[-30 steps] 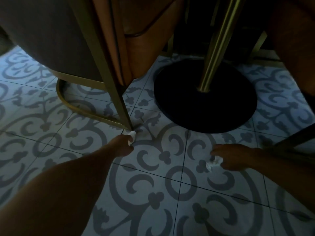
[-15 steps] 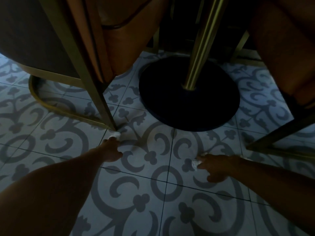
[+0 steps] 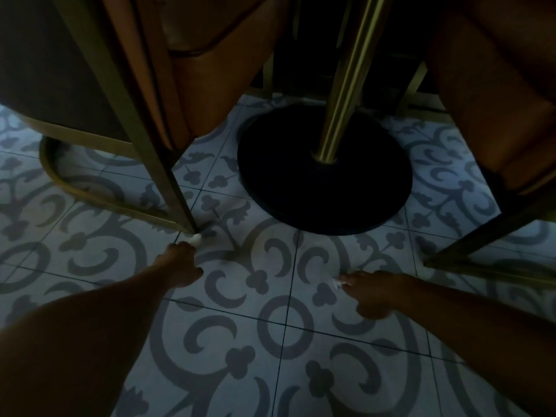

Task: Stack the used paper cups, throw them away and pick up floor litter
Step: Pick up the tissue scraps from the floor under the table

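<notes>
The floor (image 3: 270, 341) is smooth matt patterned tile. The chair legs (image 3: 168, 176) and table post (image 3: 346, 85) look brushed brassy metal, the round base (image 3: 325, 182) matt black, the seats (image 3: 216, 85) smooth leather-like.

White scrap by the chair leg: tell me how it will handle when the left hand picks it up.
The white scrap looks like crumpled paper, so probably very light and floppy, crushing rather than resisting. It lies right at the foot of the chair leg, so the left hand may need to pinch it out with fingertips. Dim light hides any dampness.
</notes>
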`<state>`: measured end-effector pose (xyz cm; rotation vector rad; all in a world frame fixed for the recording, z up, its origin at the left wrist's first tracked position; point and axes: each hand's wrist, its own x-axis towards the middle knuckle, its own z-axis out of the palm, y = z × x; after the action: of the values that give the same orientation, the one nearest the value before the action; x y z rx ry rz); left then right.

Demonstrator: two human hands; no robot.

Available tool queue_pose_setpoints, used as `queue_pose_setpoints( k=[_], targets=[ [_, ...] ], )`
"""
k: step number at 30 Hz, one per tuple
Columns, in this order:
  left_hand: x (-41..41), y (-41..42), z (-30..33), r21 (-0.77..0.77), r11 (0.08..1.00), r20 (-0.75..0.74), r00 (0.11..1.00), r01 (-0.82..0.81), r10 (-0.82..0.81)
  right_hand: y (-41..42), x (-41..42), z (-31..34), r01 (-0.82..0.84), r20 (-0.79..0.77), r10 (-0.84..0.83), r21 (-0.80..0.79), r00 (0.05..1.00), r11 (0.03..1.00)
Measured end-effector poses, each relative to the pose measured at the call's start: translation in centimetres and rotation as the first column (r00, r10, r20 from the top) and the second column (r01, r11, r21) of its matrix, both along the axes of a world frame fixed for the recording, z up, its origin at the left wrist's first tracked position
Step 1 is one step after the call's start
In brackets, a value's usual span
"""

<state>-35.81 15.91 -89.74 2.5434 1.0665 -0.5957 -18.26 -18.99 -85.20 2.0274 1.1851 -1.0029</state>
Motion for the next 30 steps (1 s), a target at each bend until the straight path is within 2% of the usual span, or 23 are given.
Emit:
queue_pose_setpoints(
  k=[3, 6, 9, 12, 14, 17, 20, 22, 27, 29, 30],
  targets=[
    [0.6, -0.2, 2.0, 0.116, 0.990, 0.109, 0.990, 0.080, -0.093, 0.0, 0.3, 1.0, 0.022, 0.013, -0.022, 0.065, 1.000, 0.998],
    [1.2, -0.1, 4.1, 0.117, 0.991, 0.204, 0.975, 0.064, -0.087, 0.2, 0.1, 2.0, -0.010, 0.044, 0.004, 0.134, 0.999, 0.991],
    [2.0, 0.2, 6.0, 0.001, 1.000, 0.314, 0.950, -0.011, 0.010, 0.5, -0.3, 3.1, -0.069, 0.084, 0.054, 0.192, 0.995, 0.979],
    [2.6, -0.4, 7.4, -0.128, 0.992, 0.351, 0.934, -0.020, 0.064, 1.0, -0.6, 4.3, -0.102, 0.123, 0.070, 0.277, 0.990, 0.956],
    [2.9, -0.7, 7.6, -0.266, 0.963, 0.378, 0.916, -0.032, 0.135, 1.3, -0.7, 5.0, -0.124, 0.147, 0.082, 0.309, 0.986, 0.943],
    [2.9, -0.8, 8.5, -0.563, 0.826, 0.378, 0.881, -0.026, 0.285, 1.6, -1.0, 5.6, -0.161, 0.184, 0.106, 0.321, 0.977, 0.933],
    [3.6, -1.4, 9.5, -0.704, 0.710, 0.333, 0.892, 0.020, 0.305, 1.6, -1.1, 6.1, -0.179, 0.199, 0.118, 0.325, 0.973, 0.929],
    [4.3, -2.3, 10.0, -0.795, 0.606, 0.284, 0.858, -0.039, 0.427, 1.5, -0.8, 6.2, -0.180, 0.209, 0.112, 0.343, 0.971, 0.922],
    [5.5, -3.7, 10.5, -0.947, 0.289, 0.050, 0.824, -0.140, 0.564, 1.4, -0.5, 6.1, -0.193, 0.227, 0.107, 0.399, 0.968, 0.896],
    [5.8, -4.1, 11.0, -0.958, 0.251, 0.031, 0.823, -0.138, 0.568, 1.3, -0.4, 6.1, -0.196, 0.226, 0.107, 0.422, 0.968, 0.885],
    [6.1, -4.3, 11.2, -0.958, 0.261, 0.048, 0.828, -0.121, 0.559, 1.3, -0.3, 5.9, -0.204, 0.232, 0.110, 0.436, 0.967, 0.877]
  ],
)
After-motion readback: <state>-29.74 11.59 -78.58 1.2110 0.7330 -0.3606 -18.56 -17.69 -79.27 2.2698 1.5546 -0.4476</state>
